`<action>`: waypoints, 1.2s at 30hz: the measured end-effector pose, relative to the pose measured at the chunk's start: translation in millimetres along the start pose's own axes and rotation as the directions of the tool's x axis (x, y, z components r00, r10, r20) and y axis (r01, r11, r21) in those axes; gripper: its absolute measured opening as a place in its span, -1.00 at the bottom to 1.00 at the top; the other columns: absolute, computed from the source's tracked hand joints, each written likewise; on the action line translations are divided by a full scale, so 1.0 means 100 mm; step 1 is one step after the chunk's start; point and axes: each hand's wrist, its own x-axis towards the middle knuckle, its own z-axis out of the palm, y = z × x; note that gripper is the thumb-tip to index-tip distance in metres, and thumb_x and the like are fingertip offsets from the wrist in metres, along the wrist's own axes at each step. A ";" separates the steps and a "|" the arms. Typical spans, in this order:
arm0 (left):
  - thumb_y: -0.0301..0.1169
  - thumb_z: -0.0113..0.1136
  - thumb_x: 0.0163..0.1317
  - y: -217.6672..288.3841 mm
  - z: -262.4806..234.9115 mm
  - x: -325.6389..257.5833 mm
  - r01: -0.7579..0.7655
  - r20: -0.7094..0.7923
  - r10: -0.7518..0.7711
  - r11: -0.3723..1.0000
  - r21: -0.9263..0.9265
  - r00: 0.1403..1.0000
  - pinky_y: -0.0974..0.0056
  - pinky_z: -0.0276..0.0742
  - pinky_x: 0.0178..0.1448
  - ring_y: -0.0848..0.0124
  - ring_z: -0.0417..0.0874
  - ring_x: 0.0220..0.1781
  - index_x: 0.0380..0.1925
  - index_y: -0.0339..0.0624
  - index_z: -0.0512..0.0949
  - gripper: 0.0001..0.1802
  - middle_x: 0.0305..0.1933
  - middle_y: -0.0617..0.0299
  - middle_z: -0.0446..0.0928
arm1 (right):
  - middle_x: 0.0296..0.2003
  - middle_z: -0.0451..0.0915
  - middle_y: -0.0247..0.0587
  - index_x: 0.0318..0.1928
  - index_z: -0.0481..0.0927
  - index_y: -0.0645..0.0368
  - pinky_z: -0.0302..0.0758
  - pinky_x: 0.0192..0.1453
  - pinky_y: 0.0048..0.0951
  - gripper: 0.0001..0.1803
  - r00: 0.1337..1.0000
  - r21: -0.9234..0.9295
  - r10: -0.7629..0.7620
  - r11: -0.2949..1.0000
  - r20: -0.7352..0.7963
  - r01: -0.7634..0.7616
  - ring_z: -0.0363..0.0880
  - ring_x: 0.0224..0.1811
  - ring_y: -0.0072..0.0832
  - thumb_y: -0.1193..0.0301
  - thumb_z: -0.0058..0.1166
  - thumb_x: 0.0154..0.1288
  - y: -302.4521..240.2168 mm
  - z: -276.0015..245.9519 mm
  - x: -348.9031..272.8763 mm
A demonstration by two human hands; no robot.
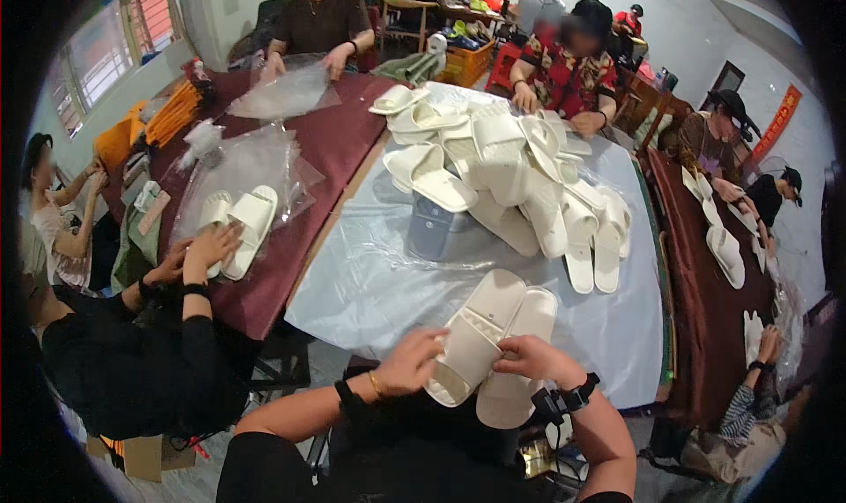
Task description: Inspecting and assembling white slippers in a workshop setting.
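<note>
A pair of off-white slippers lies at the near edge of the table in front of me. The left slipper partly overlaps the right slipper, and both point away from me with their straps upward. My left hand is closed on the left slipper's outer edge beside its strap. From the other side, my right hand pinches the strap's inner edge, its fingers lying over the right slipper. Beyond them rises a loose pile of off-white slippers, with a blue-grey object partly covered by it.
Pale plastic sheeting covers my table. At the left, a co-worker's hand rests on another slipper pair near clear plastic bags on a dark red table. A person sits across, behind the pile. More slippers lie at the right.
</note>
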 end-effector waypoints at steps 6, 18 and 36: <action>-0.43 0.17 0.07 -0.10 -0.32 0.58 0.068 -0.257 0.007 0.957 0.282 0.966 0.06 0.33 0.20 0.00 0.42 0.13 -0.04 -0.28 0.43 -0.59 0.13 -0.05 0.40 | -0.46 0.57 0.03 -0.23 0.53 0.32 0.42 -0.31 -0.31 -0.66 0.995 0.221 0.077 0.973 -0.066 -0.060 0.56 -0.40 -0.28 0.24 0.16 0.23 -0.16 0.00 -0.43; -0.33 0.22 0.02 -0.79 -0.05 1.26 0.049 -0.066 0.009 0.586 0.809 0.998 0.18 0.37 -0.03 0.25 0.51 -0.11 -0.30 -0.15 0.49 -0.76 -0.31 0.19 0.50 | 0.05 0.51 -0.09 0.28 0.23 0.30 0.49 -0.06 -0.41 -0.41 0.847 0.948 0.427 0.150 -0.317 0.279 0.57 -0.08 -0.38 0.61 -0.04 0.20 -0.24 0.11 -0.94; -0.26 -0.03 0.32 -0.48 -0.98 1.33 0.414 -0.140 -0.477 0.850 -0.326 0.868 0.43 0.33 -0.39 0.57 0.38 -0.50 -0.43 -0.21 0.53 -0.72 -0.51 0.40 0.44 | -0.08 0.47 -0.19 0.17 0.27 0.17 0.47 -0.06 -0.32 -0.50 0.771 0.856 0.457 -0.041 -0.443 0.516 0.51 -0.11 -0.38 0.56 0.00 0.20 -0.12 0.37 0.31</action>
